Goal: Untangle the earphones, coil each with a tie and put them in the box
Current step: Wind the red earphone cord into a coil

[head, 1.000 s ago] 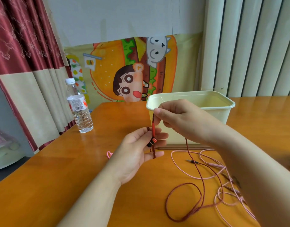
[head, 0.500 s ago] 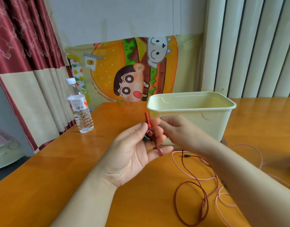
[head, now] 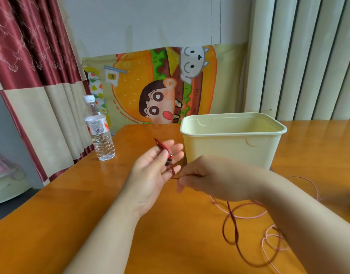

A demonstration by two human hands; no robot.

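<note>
Left hand (head: pixel 153 171), fingers spread, thumb pinning red earphone (head: pixel 161 145). Right hand (head: pixel 215 178) pinches its cord, near box (head: pixel 229 153). Pink earphone (head: pixel 269 241) loose on bench (head: pixel 71 204).

A clear water bottle (head: pixel 100 133) with a white cap stands upright on the orange wooden table (head: pixel 71 214). Just left of the bottle hangs a red-and-cream curtain (head: pixel 31 76). Behind the bottle, to its right, is a cartoon burger poster (head: pixel 160 86), and farther right are pale vertical blinds (head: pixel 308 56).

dark red earphone cord (head: pixel 232 218), pink cord (head: pixel 249 216), pale yellow box (head: pixel 229 151), orange table (head: pixel 71 224)
</note>
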